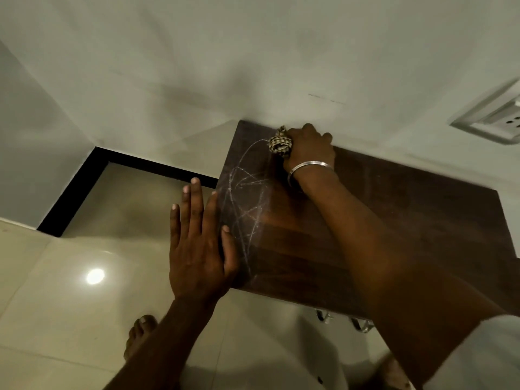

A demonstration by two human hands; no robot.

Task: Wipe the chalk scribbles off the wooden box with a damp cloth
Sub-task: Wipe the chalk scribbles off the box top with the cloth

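The right hand (pixel 308 147) hides most of the crumpled checked tan-and-dark cloth (pixel 278 143); only a bunched end pokes out at 9 o'clock of the knuckles, and whether it is damp cannot be told. The right forearm crosses the dark brown wooden box (pixel 408 198) and covers a wide strip of its top, while the box's near right corner is cut off behind the arm. Below the front edge, 2 shiny metal handles (pixel 344 320) show only in part. At 3 o'clock of the frame a white wall socket (pixel 495 119) is cropped by the border. A bare foot (pixel 140 333) on the glossy cream floor tiles (pixel 56 305) is half hidden by the left forearm.

The right hand's fingers are curled tight around the cloth, pressing it onto the box top at its far left corner, close to the pale wall (pixel 253 52). A thin silver bangle (pixel 308 167) circles that wrist. The left hand (pixel 199 246) lies flat with fingers stretched out and slightly spread, gripping nothing; its thumb (pixel 229 249) rests on the box's left edge and the other fingers hang past it over the floor.

The white chalk scribbles (pixel 247 201) loop across the left part of the box top, between the 2 hands, from 7 o'clock of the cloth towards the near edge.
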